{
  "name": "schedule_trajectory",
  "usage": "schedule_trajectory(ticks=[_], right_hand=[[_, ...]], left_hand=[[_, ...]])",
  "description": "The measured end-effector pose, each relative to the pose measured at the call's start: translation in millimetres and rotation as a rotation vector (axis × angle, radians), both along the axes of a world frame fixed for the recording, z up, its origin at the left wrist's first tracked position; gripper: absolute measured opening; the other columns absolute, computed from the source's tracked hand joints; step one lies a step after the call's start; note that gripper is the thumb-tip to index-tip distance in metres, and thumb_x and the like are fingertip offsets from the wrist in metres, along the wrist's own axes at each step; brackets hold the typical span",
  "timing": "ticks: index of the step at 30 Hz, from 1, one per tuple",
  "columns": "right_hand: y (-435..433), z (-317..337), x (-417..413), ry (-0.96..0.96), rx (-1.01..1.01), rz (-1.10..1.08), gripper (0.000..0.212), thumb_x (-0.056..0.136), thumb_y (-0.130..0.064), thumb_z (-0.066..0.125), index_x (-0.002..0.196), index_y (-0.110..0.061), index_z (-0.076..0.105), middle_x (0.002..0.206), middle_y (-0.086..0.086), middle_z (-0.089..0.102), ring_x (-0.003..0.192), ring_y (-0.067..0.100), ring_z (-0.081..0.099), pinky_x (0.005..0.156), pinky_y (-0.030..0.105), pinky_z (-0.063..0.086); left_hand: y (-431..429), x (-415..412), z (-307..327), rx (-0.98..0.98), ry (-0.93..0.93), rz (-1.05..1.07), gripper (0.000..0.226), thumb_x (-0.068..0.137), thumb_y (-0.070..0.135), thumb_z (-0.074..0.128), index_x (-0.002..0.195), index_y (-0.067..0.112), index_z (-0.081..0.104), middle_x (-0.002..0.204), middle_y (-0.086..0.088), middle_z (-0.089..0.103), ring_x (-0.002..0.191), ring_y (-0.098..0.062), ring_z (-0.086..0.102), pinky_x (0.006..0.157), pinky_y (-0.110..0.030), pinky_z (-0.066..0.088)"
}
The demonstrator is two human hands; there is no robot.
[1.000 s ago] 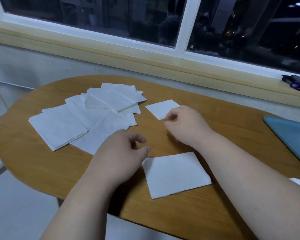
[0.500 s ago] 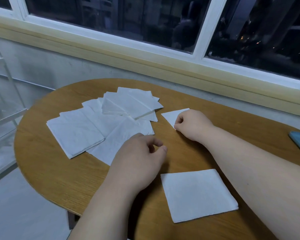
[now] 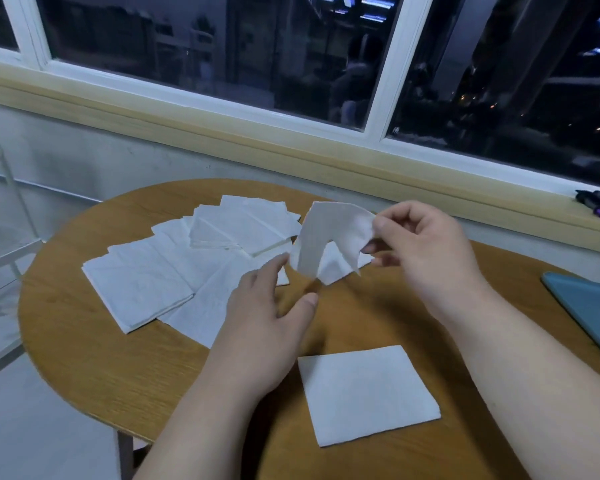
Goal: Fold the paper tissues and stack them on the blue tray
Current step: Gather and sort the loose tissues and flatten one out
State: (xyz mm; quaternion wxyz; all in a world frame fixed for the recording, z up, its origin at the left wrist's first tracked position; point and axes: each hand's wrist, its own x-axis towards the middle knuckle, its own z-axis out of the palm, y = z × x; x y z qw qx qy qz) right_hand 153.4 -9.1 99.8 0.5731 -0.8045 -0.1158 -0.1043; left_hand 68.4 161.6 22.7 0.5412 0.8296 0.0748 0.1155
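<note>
Whereas the small white square of paper tissue (image 3: 329,237) was lying flat on the round wooden table (image 3: 84,341) half a second ago, the right hand (image 3: 430,258) is pinching its upper corner and holding it aloft, just right of the fanned white tissues (image 3: 174,271). The left hand (image 3: 267,317) is reaching towards its lower edge, fingers loose, gripping nothing. The tissue is drooping and curling open, so folding is probably starting; the flat blue tray (image 3: 589,306) is waiting well apart.
</note>
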Motion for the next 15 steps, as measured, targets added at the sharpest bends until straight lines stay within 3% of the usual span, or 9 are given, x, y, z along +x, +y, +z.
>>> schedule_trajectory(ticks=[2, 3, 6, 8, 11, 15], right_hand=[[-10, 7, -29, 0.053, 0.137, 0.019, 0.01, 0.099, -0.012, 0.06, 0.093, -0.009, 0.067, 0.081, 0.006, 0.074, 0.072, 0.019, 0.072, 0.062, 0.033, 0.059], [-15, 8, -41, 0.07, 0.162, 0.015, 0.01, 0.099, -0.014, 0.059, 0.095, -0.01, 0.068, 0.085, 0.005, 0.075, 0.074, 0.018, 0.072, 0.061, 0.031, 0.059], [-32, 9, -68, 0.115, 0.21, 0.015, 0.014, 0.1, -0.018, 0.056, 0.098, -0.013, 0.068, 0.091, 0.004, 0.076, 0.079, 0.017, 0.072, 0.062, 0.027, 0.057], [-42, 9, -77, 0.147, 0.266, 0.014, 0.015, 0.101, -0.017, 0.054, 0.098, -0.01, 0.067, 0.089, 0.005, 0.075, 0.078, 0.017, 0.072, 0.06, 0.025, 0.056], [-57, 5, -89, 0.213, 0.363, -0.035, 0.015, 0.101, -0.014, 0.052, 0.097, -0.006, 0.064, 0.086, 0.008, 0.074, 0.071, 0.017, 0.068, 0.055, 0.027, 0.055], [-76, -11, -108, 0.319, 0.413, -0.114, 0.016, 0.103, -0.015, 0.048, 0.1, -0.004, 0.06, 0.092, 0.015, 0.076, 0.076, 0.026, 0.07, 0.061, 0.039, 0.055]], left_hand=[[-4, -3, 3, -0.067, -0.06, 0.003, 0.075, 0.09, 0.05, 0.06, 0.151, 0.052, 0.017, 0.15, 0.031, 0.026, 0.142, 0.004, 0.022, 0.115, -0.029, 0.027], [-6, -6, 5, -0.119, -0.09, -0.003, 0.076, 0.089, 0.049, 0.062, 0.15, 0.053, 0.018, 0.153, 0.031, 0.027, 0.143, 0.003, 0.026, 0.116, -0.031, 0.029], [-15, -13, 11, -0.274, -0.125, -0.016, 0.047, 0.088, 0.042, 0.066, 0.129, 0.056, 0.048, 0.124, 0.03, 0.061, 0.112, 0.002, 0.061, 0.097, -0.035, 0.051], [-20, -17, 16, -0.259, -0.097, 0.018, 0.015, 0.092, 0.036, 0.066, 0.103, 0.046, 0.068, 0.1, 0.024, 0.072, 0.091, -0.001, 0.069, 0.087, -0.039, 0.056], [-25, -23, 20, -0.275, -0.078, 0.045, 0.018, 0.095, 0.029, 0.064, 0.078, 0.033, 0.072, 0.078, 0.015, 0.073, 0.07, 0.0, 0.067, 0.068, -0.028, 0.051], [-25, -27, 21, -0.283, -0.048, 0.033, 0.017, 0.094, 0.031, 0.066, 0.077, 0.028, 0.07, 0.07, 0.003, 0.069, 0.058, -0.005, 0.057, 0.059, -0.026, 0.043]])
